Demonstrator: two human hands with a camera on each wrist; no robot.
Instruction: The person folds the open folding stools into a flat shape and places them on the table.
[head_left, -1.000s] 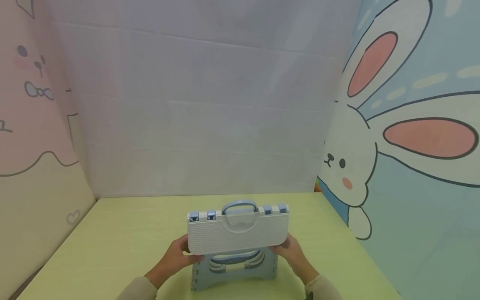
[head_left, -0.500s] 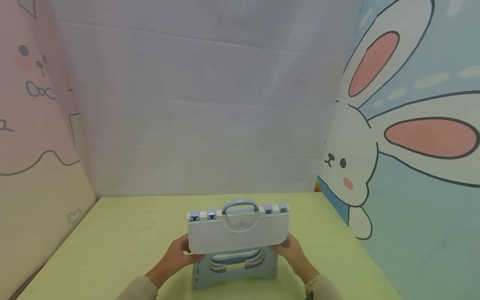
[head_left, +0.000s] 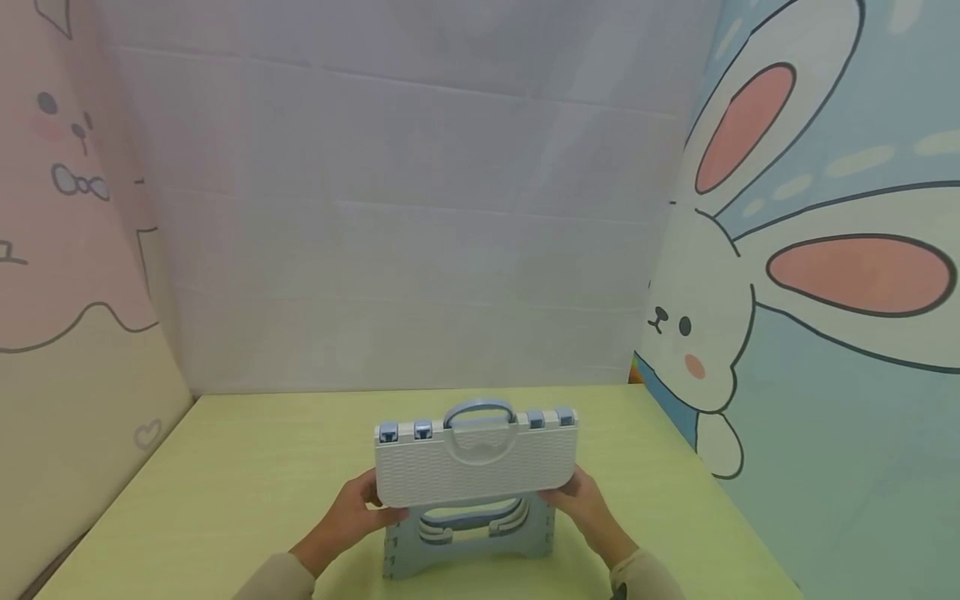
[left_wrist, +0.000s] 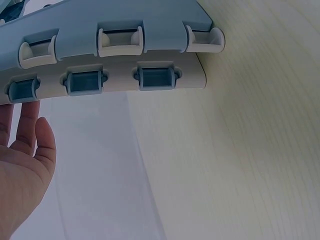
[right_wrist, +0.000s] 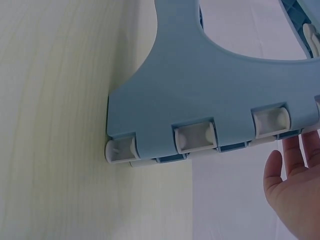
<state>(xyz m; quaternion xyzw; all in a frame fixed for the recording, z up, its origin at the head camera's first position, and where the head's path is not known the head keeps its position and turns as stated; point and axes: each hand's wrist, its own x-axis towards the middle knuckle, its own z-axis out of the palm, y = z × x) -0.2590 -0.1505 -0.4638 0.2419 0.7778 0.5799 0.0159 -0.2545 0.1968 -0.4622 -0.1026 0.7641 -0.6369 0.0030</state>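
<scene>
A folding step stool (head_left: 476, 471) stands on the table in the head view, its white woven-pattern panel tilted up toward the camera. The panel's top edge bears a blue carrying handle (head_left: 480, 407). Below the panel shows a light blue leg panel (head_left: 468, 554) with a cut-out. My left hand (head_left: 348, 517) grips the panel's left end, and my right hand (head_left: 585, 508) grips its right end. Hinge joints line the blue side in the left wrist view, where the left fingers (left_wrist: 27, 125) reach behind the edge. The right fingers (right_wrist: 294, 155) touch the hinged edge in the right wrist view.
The pale yellow table (head_left: 262, 450) extends around the stool. A plain whitish sheet (head_left: 405, 250) hangs behind it. Cartoon-printed panels rise at both sides, with a rabbit (head_left: 697, 333) on the right one.
</scene>
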